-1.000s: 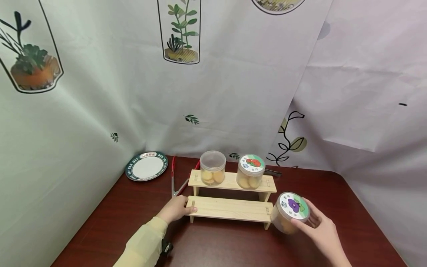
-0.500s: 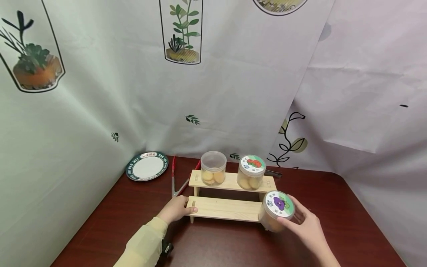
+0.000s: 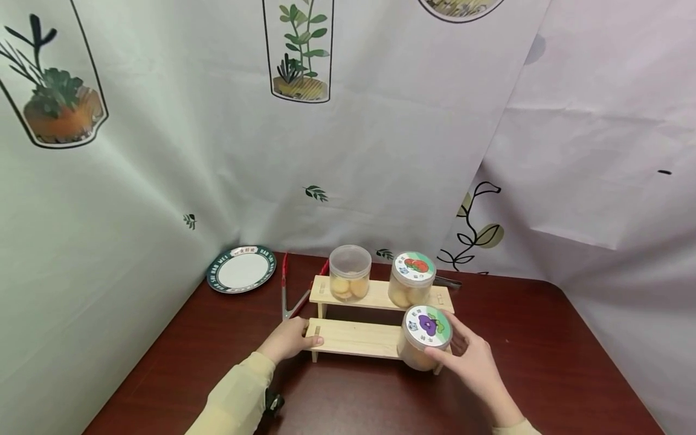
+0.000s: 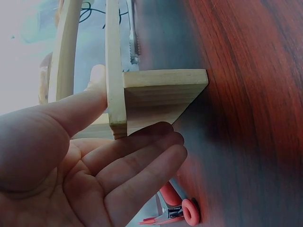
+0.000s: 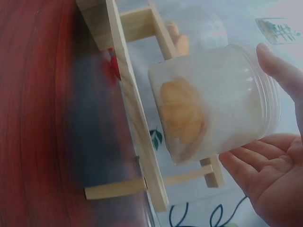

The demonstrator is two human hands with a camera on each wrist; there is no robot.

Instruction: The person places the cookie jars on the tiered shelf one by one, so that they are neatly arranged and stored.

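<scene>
My left hand (image 3: 288, 340) holds the left end of the lower board of a two-step wooden rack (image 3: 353, 338), thumb on top. In the left wrist view the fingers (image 4: 142, 177) lie under the board's end. My right hand (image 3: 470, 362) grips a clear plastic jar (image 3: 426, 329) near its lid, which bears a purple vegetable picture. Round yellow-brown cookies (image 5: 182, 111) lie inside it. The jar is slightly tilted, its base close over the right part of the lower board. On the upper board stand an open-topped jar (image 3: 350, 272) and a jar with a tomato lid (image 3: 411, 278), both with cookies.
A green-rimmed white plate (image 3: 241, 270) lies at the back left. Between it and the rack is a V-shaped metal tool with red handles (image 3: 284, 272). A dark metal piece (image 3: 447, 282) pokes out behind the rack. Patterned cloth (image 3: 402, 151) hangs behind the table.
My right hand has moved left with the purple-vegetable jar, from beside the rack's right end to over the lower board. The left hand has stayed on the rack.
</scene>
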